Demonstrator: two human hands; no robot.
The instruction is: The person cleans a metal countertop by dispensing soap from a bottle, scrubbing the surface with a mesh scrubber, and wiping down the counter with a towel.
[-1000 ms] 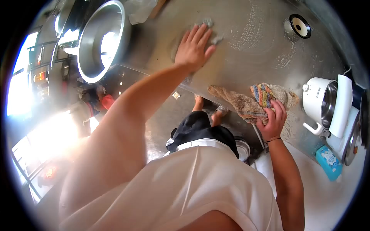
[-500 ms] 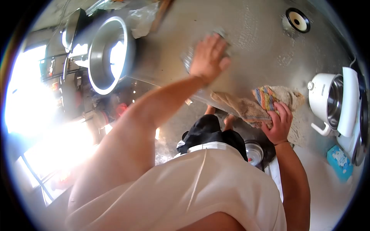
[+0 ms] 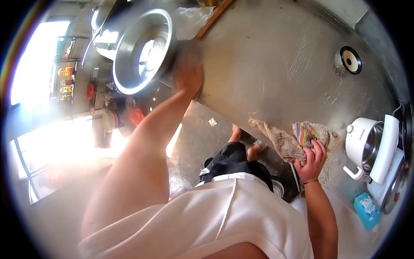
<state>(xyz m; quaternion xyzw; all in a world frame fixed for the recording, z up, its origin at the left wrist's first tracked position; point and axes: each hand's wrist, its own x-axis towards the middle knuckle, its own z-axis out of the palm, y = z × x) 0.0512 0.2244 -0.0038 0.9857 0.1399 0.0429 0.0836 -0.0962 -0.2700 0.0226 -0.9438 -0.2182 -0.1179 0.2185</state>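
My left hand (image 3: 189,71) is smeared by motion over the left end of the metal countertop (image 3: 258,60), right beside the big metal basin (image 3: 166,43). Its fingers are too blurred to read, and whatever lies under the palm is hidden. At the counter's near edge, my right hand (image 3: 312,162) is closed on a brown towel (image 3: 280,138) with a striped, colourful section. The towel lies bunched on the counter, one end stretching left along the edge. Wet, soapy streaks show on the metal surface.
A round black-rimmed lid (image 3: 351,60) lies at the far right of the counter. A white electric pot (image 3: 362,142) and a blue packet (image 3: 367,211) stand at the right. A plastic bag (image 3: 194,17) and a wooden strip (image 3: 214,18) are at the upper left.
My left hand has swept left across the counter, from its middle to beside the basin. My right hand keeps its place on the towel. The camera view has shifted slightly.
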